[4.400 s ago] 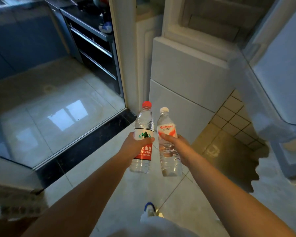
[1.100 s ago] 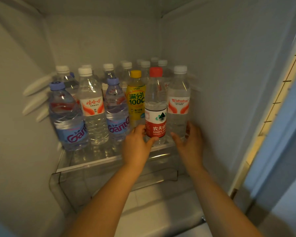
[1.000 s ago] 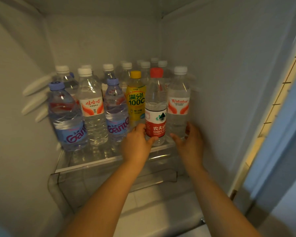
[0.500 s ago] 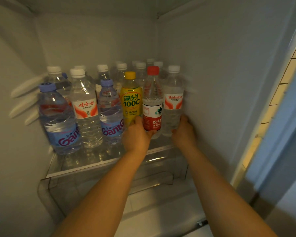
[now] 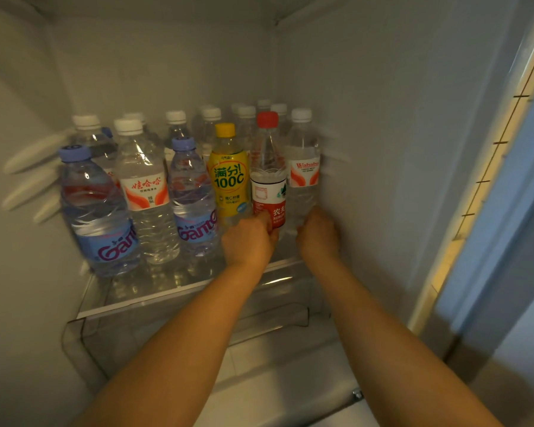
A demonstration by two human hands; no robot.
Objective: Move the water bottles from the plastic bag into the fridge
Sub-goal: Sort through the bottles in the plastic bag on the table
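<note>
Both hands hold bottles low down: my left hand [image 5: 248,241] grips the red-cap bottle [image 5: 269,177], my right hand [image 5: 318,237] the white-cap Wahaha bottle [image 5: 302,174]. I should push them gently back on the glass shelf [image 5: 142,298], keeping them upright.

A clear glass shelf [image 5: 142,298] inside the fridge carries upright bottles in rows: along its front edge two blue-capped bottles [image 5: 101,211], a white-capped bottle [image 5: 145,192], a yellow drink bottle [image 5: 228,177], a red-capped bottle [image 5: 269,177] and, nearest the right edge, another white-capped bottle [image 5: 302,167], with more white-capped bottles behind.
</note>
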